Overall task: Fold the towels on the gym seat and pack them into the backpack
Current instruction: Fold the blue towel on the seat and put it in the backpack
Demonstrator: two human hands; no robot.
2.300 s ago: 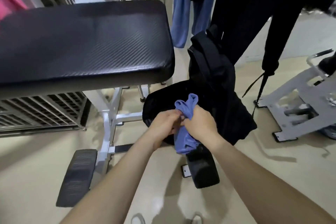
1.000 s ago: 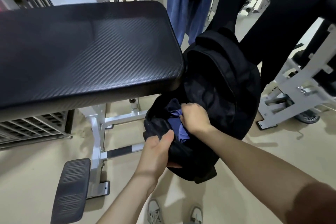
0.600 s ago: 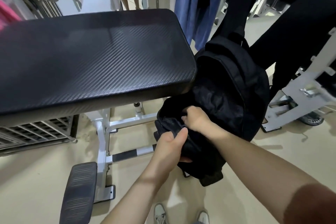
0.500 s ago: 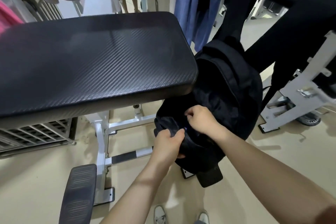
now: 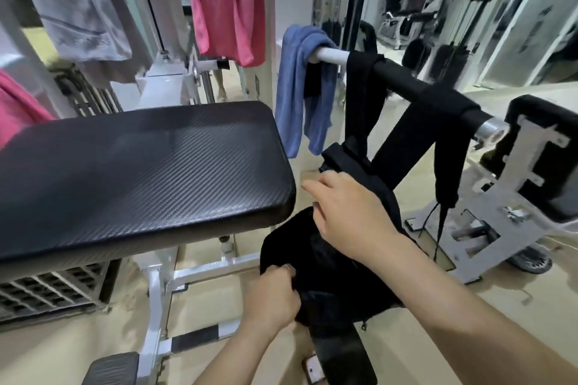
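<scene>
We steady the black fabric backpack (image 5: 325, 272) hanging at centre right.
Our left hand (image 5: 272, 300) pinches its lower flap; our right hand (image 5: 347, 216) lies slack-fingered across its top, holding nothing. A firm pinch should stop the backpack swinging. A blue towel (image 5: 297, 87) drapes the black-sleeved metal bar (image 5: 403, 78) above; the black padded gym seat (image 5: 140, 172) crowds the left.

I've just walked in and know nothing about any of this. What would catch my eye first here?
The big black padded gym seat fills the left and middle of the view. Right of it a black backpack hangs by its straps from a bar, with the left hand gripping its lower edge and the right hand open over its top. A blue towel is draped over the bar's far end, and a pink cloth hangs behind the seat.
</scene>
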